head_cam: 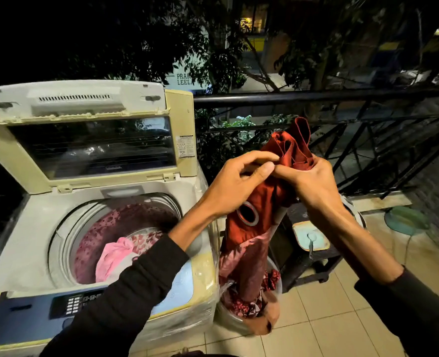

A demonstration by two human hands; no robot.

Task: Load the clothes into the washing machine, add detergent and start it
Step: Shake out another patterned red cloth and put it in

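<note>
A top-loading washing machine (27,228) stands at the left with its lid (84,135) raised. Pink and floral clothes (117,253) lie in its drum. To the right of the machine I hold up a dark red curtain (254,202) with a metal eyelet ring. My left hand (239,181) pinches its upper folds and my right hand (311,184) grips the bunched top. The curtain's lower end hangs into a clear bucket (228,318) on the floor, where more reddish cloth lies. The control panel (76,304) runs along the machine's front edge.
A black metal railing (316,95) closes off the balcony behind. A dark low stand (306,269) with a pale blue tray (313,235) sits right of the bucket. A green round object (406,220) lies by the wall. The floor is tiled (329,325).
</note>
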